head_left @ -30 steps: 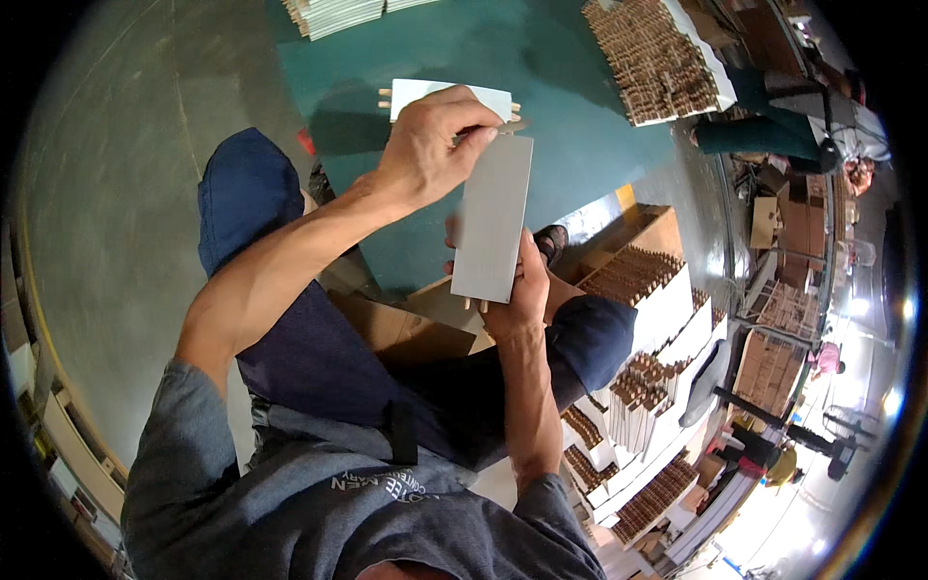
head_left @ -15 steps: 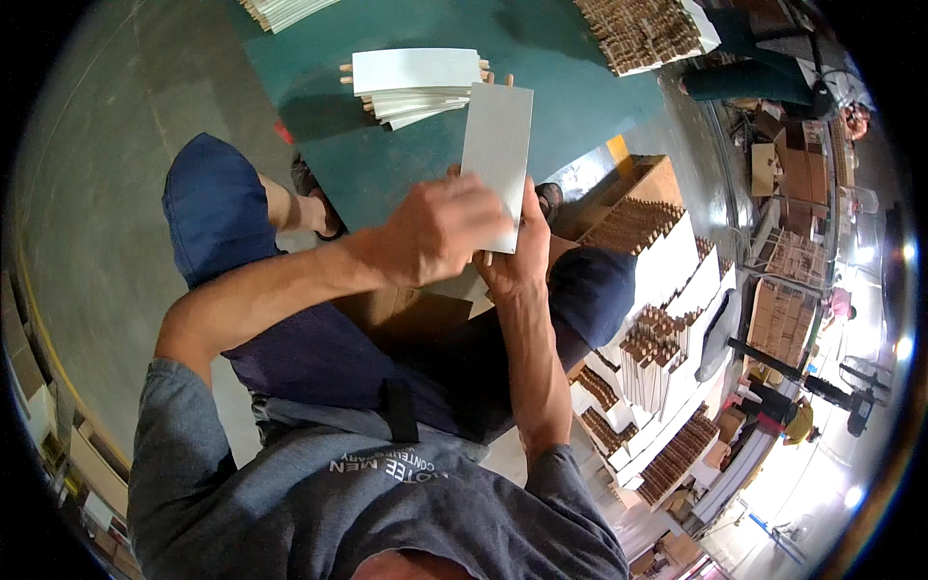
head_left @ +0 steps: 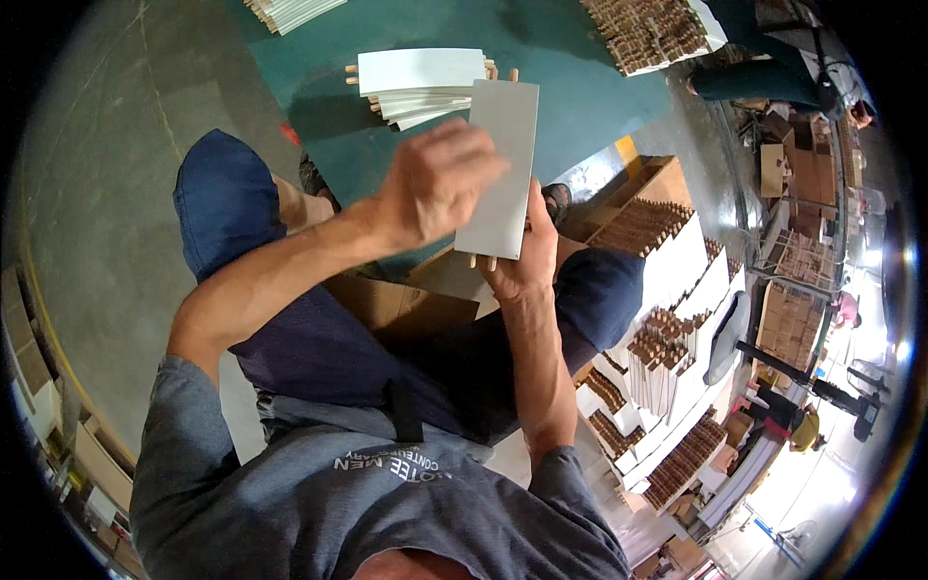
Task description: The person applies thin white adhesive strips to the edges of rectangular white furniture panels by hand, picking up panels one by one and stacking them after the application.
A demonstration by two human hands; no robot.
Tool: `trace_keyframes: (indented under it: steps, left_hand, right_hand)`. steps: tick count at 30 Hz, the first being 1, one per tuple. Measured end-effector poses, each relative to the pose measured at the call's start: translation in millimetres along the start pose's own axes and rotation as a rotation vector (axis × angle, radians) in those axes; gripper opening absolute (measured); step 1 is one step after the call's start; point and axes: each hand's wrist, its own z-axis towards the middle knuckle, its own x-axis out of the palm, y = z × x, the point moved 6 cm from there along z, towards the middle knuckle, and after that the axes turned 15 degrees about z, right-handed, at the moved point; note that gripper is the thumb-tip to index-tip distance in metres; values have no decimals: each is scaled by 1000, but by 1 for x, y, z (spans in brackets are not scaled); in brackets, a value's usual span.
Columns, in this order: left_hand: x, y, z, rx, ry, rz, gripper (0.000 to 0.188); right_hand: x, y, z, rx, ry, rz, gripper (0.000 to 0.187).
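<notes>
A pale flat rectangular panel (head_left: 503,184) is held upright in front of me, with wooden pegs showing past its top and bottom ends. My right hand (head_left: 530,253) grips its lower right edge, thumb along the side and the other fingers hidden behind. Over the panel's left half is my left hand (head_left: 440,184), fingers curled and blurred by motion. Whatever it may hold is too small or hidden to make out. Just beyond, a stack of similar white panels (head_left: 421,70) with peg ends lies on the green tabletop (head_left: 551,48).
More panels (head_left: 290,12) lie at the table's far left, and a peg-ended stack (head_left: 650,34) at its far right. Beside my right knee rise piles of white panels (head_left: 672,261). An open cardboard box (head_left: 401,307) sits between my legs. Another person (head_left: 764,77) is at far right.
My left hand has moved up the panel from its lower part to about the middle. The panel leans slightly differently, and its bottom pegs show more. My right hand keeps its hold.
</notes>
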Motion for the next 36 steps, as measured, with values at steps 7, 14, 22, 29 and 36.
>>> trace_keyframes:
  steps: [7, 14, 22, 29, 36]
  left_hand:
    - [-21, -48, -18, 88, -37, -350, 7]
    - [-30, 47, -6, -501, -114, -319, 12]
    - [-28, 59, -9, -466, -7, -241, 12]
    - [-19, 62, -3, -430, 8, -146, 13]
    - [-3, 20, -8, -114, 43, -63, 11]
  right_hand:
    - [21, 22, 3, -69, 252, 40, 68]
    - [-2, 40, -7, -309, -286, -406, 47]
    - [42, 1, -3, -170, 9, -490, 68]
    - [29, -14, -3, -43, -49, -510, 63]
    - [-5, -4, -8, -13, -222, -377, 57]
